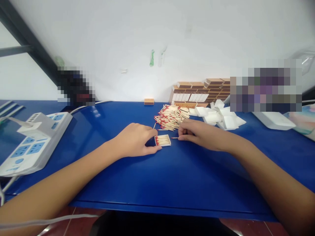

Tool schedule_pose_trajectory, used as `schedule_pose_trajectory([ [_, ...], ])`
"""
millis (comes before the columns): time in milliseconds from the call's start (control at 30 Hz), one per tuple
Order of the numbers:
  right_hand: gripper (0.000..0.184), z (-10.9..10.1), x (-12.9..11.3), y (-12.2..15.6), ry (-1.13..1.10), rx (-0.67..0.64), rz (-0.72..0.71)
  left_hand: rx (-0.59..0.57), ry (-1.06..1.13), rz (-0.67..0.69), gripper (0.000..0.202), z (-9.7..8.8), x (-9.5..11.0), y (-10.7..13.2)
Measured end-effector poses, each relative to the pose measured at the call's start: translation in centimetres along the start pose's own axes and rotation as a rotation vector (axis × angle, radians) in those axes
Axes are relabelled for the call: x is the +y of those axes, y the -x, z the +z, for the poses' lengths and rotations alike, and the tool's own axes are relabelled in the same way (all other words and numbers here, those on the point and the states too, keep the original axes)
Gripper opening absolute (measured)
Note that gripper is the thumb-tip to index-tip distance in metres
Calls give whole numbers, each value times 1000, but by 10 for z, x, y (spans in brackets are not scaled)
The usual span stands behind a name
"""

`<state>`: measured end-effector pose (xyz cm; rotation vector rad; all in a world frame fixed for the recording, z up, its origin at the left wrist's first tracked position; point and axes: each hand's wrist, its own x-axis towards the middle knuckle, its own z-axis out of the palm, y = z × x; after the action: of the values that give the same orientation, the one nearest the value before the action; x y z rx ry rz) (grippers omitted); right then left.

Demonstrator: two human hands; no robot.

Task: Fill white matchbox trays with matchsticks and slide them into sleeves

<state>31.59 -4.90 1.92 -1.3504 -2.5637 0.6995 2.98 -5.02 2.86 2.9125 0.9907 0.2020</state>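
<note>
Left hand [134, 139] — grip closed on the filled match tray [162, 140], on the table [147, 183]. Right hand [200, 134] — grip pinches one match [174, 138] just beside the tray.

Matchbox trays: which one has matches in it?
The filled tray gripped by the left hand, packed with red-tipped matches. The white trays piled behind the right hand, which pinches a single match, look empty.
</note>
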Motion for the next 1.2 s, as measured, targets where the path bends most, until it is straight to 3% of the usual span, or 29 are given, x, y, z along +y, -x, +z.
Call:
schedule_pose_trajectory([
  [100, 22, -1, -5, 0, 5, 45, -15, 0, -5, 3, 33, 0, 0, 0],
  [267, 16, 9, -34, -5, 70, 291, -116, 16, -13, 16, 35, 3, 0, 1],
  [400, 12, 21, -43, -8, 99, 210, -127, 18, -16, 21, 35, 4, 0, 1],
  [567, 17, 27, -30, -18, 126, 360, -172, 6, 18, 41, 33, 1, 3, 1],
  [767, 9, 35, -28, -31, 163, 326, -138, -1, 44, 104, 32, 0, 7, 3],
  [1200, 11, 26, -19, -23, 148, 309, -125, 33, 3, 88, 33, -1, 2, 4],
])
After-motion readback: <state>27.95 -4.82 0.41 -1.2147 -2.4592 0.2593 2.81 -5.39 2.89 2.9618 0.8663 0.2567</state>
